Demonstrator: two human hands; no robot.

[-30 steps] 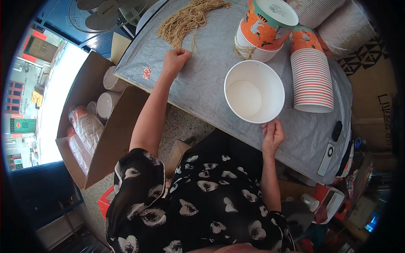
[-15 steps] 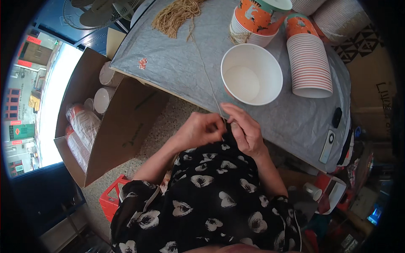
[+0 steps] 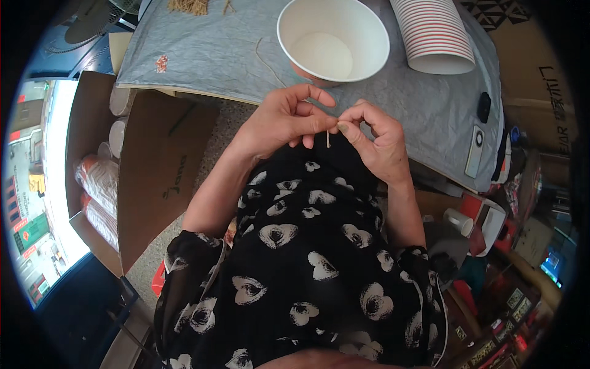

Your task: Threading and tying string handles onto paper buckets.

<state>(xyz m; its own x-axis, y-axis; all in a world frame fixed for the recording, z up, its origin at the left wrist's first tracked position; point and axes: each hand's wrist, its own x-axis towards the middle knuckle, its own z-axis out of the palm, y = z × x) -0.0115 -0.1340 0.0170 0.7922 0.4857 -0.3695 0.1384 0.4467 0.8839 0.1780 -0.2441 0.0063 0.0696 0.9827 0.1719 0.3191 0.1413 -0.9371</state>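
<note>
In front of my dark patterned clothes, my left hand (image 3: 287, 120) and my right hand (image 3: 376, 136) meet with thumbs and fingertips pinched together. Between them they grip a thin tan cord (image 3: 328, 139), whose short end hangs below the left fingertips. Its other stretch runs up past the left hand onto the grey-covered table. How the cord lies inside the pinch is hidden by the fingers. Just beyond my hands a large white paper tub (image 3: 369, 43) stands open at the top, with an orange outer wall partly showing.
A bundle of tan cords (image 3: 189, 6) lies at the far table edge, near small orange-white bits (image 3: 161, 64). Nested striped tubs (image 3: 433, 31) lie at right, with a black object (image 3: 484, 107) and a white device (image 3: 474, 150) nearer. A cardboard box (image 3: 153, 178) holding tubs stands left.
The view has shifted, so the table and tubs sit higher in the picture. My left hand has opened its outer fingers, and both hands' fingertips have come together on the cord.
</note>
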